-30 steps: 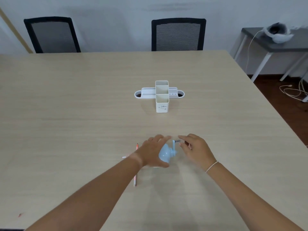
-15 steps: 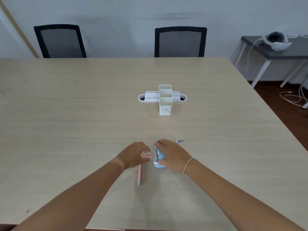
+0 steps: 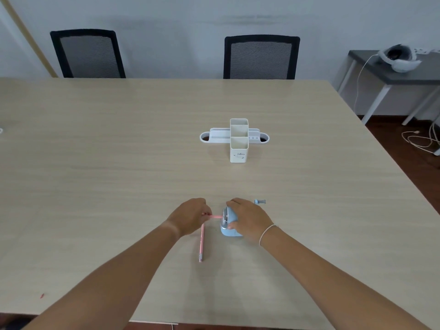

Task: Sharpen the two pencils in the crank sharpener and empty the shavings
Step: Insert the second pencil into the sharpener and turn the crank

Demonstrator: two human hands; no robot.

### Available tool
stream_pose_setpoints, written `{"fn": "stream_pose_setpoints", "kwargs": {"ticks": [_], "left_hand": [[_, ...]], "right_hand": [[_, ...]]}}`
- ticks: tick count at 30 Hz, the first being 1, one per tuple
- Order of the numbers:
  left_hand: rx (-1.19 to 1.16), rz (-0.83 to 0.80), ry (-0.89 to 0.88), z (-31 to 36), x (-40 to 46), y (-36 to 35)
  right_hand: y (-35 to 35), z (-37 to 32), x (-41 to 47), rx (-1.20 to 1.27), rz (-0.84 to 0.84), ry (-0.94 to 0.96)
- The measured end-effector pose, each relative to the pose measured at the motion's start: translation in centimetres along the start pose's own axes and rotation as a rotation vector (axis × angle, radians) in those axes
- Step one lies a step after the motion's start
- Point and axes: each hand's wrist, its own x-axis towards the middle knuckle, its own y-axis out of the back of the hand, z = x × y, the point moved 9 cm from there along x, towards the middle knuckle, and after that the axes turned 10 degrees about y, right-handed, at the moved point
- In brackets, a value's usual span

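A light blue crank sharpener stands on the table near me, its silver face turned left and its crank handle sticking out behind to the right. My right hand is clamped over the sharpener's top and sides. My left hand pinches a pink pencil that lies level, its tip at the sharpener's face. A second pink pencil lies on the table below my left hand, pointing toward me.
A white desk organiser with two tall square cups stands farther back at the table's middle. Two black mesh chairs are at the far edge. A grey side table with cables is at the right.
My right hand left the crank and closed over the sharpener body. My left hand let go of the sharpener, took up one pencil and brought its tip to the sharpener's face.
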Motion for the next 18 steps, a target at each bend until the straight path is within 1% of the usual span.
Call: {"fn": "stream_pose_setpoints", "kwargs": {"ticks": [4, 6, 11, 14, 18], "left_hand": [[0.016, 0.011, -0.037, -0.4, -0.2, 0.3], [0.043, 0.007, -0.026, -1.3, -0.5, 0.8], [0.096, 0.048, 0.168, -8.3, -2.4, 3.9], [0.035, 0.069, 0.232, -8.8, -2.9, 4.1], [-0.146, 0.079, 0.351, -8.4, -2.8, 2.3]], "right_hand": [[0.0, -0.1, 0.0, 0.001, -0.010, 0.000], [0.1, 0.0, 0.1, 0.004, -0.015, -0.006], [0.2, 0.0, 0.3, 0.011, -0.008, -0.002], [0.1, -0.2, 0.2, -0.012, -0.011, 0.007], [0.1, -0.2, 0.1, -0.011, -0.013, 0.010]]}}
